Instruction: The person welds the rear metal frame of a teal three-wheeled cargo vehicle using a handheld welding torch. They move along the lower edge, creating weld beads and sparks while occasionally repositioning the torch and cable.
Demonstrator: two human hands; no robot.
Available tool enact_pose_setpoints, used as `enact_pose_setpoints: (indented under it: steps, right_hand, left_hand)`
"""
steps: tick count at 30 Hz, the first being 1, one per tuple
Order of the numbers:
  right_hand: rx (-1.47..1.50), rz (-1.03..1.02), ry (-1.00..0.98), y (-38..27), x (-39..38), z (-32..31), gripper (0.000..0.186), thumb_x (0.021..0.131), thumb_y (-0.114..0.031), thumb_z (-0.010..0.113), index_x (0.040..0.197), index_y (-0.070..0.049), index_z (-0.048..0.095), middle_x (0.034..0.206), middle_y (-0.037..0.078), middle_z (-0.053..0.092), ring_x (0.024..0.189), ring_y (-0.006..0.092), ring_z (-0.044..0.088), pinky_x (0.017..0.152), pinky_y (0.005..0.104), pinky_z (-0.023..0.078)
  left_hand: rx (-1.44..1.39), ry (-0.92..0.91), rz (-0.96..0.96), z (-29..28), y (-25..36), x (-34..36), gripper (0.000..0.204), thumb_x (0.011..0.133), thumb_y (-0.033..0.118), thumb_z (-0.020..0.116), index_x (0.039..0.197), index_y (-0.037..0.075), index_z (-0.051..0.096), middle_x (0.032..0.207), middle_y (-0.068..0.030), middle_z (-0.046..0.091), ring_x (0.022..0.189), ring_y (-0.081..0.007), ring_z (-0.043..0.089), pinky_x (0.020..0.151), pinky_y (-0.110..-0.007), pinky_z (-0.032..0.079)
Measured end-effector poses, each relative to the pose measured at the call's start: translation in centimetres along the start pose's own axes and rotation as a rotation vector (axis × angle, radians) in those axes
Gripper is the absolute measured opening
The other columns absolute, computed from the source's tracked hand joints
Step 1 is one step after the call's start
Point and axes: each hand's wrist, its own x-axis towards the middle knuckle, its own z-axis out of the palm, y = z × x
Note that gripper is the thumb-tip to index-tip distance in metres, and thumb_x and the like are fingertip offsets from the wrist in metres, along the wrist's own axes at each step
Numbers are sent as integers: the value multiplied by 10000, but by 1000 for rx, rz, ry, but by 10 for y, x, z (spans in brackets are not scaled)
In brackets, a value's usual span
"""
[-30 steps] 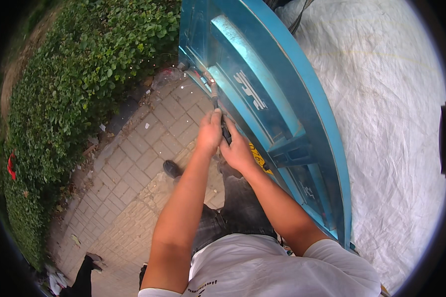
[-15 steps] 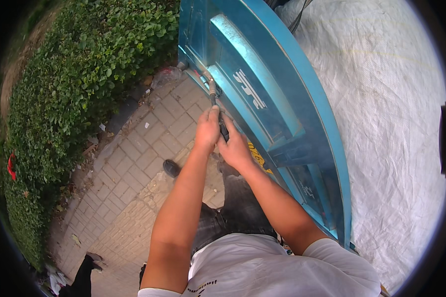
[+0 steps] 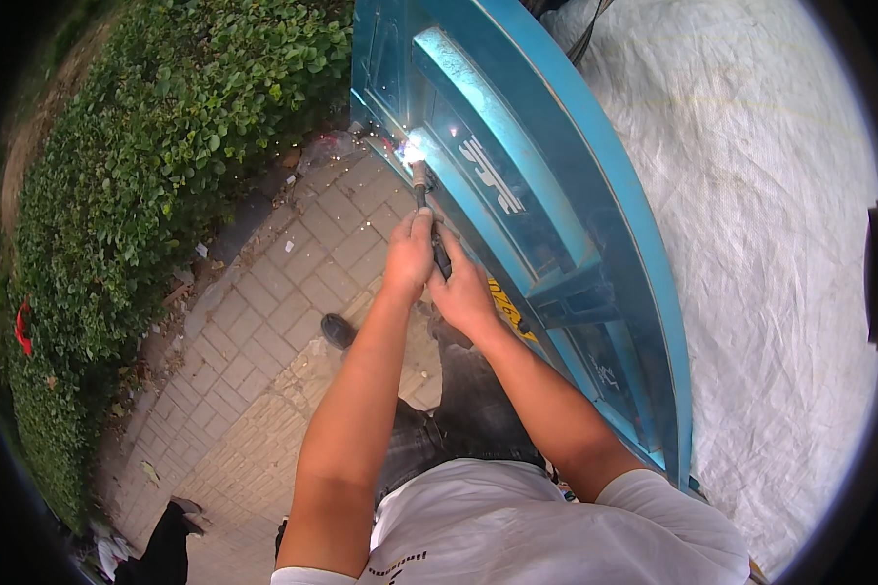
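Note:
Both hands are wrapped round a welding torch (image 3: 419,185) with a dark handle and a brownish neck. My left hand (image 3: 409,253) grips it on the left side, and my right hand (image 3: 462,291) holds it close beside, nearer to me. At the torch's tip burns a bright white arc (image 3: 414,149), against the lower edge of a blue metal tailgate panel (image 3: 556,185). Glare hides the exact spot where the tip meets the metal. Small sparks scatter over the paving left of the arc.
A leafy green hedge (image 3: 156,166) runs along the left, with litter at its foot. Brick paving (image 3: 254,341) lies between hedge and panel. A white woven sheet (image 3: 751,273) covers the load behind the panel. At lower left is part of someone's dark-clothed leg (image 3: 166,536).
A bright arc has lit at the torch's tip, and sparks now fly out around it. Both hands keep the same hold and place.

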Motion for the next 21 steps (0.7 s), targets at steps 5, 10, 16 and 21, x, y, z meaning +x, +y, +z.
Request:
enact_pose_setpoints:
  steps: [5, 10, 16, 21]
  right_hand:
    - [8, 42, -20, 0, 0, -2, 589, 892, -200, 604, 1441, -138, 400, 1028, 287, 656, 989, 481, 617, 804, 511, 512]
    - [18, 10, -48, 7, -5, -4, 604, 895, -201, 601, 1457, -145, 389, 1084, 286, 645, 1040, 467, 609, 844, 491, 502]
    - [32, -20, -51, 8, -8, -7, 615, 899, -200, 598, 1465, -109, 376, 1120, 281, 637, 1052, 459, 609, 847, 474, 497]
    - [64, -16, -52, 7, -1, -7, 594, 902, -188, 601, 1452, -92, 397, 1168, 279, 614, 1101, 458, 581, 881, 465, 484]
  left_hand:
    - [3, 4, -12, 6, 8, -6, 329, 1021, 280, 461, 999, -19, 598, 802, -81, 616, 689, -156, 584, 647, -306, 495]
    - [60, 6, 21, -3, -17, 2, 331, 1023, 278, 455, 1003, -25, 587, 804, -90, 621, 697, -165, 594, 650, -311, 498]
    - [71, 12, 34, -3, -30, 6, 316, 1028, 269, 448, 1011, -21, 574, 802, -100, 632, 688, -171, 598, 641, -316, 499]
    - [36, -17, 28, -2, -19, 9, 312, 1029, 278, 452, 1018, -13, 564, 789, -108, 634, 659, -177, 598, 616, -329, 502]
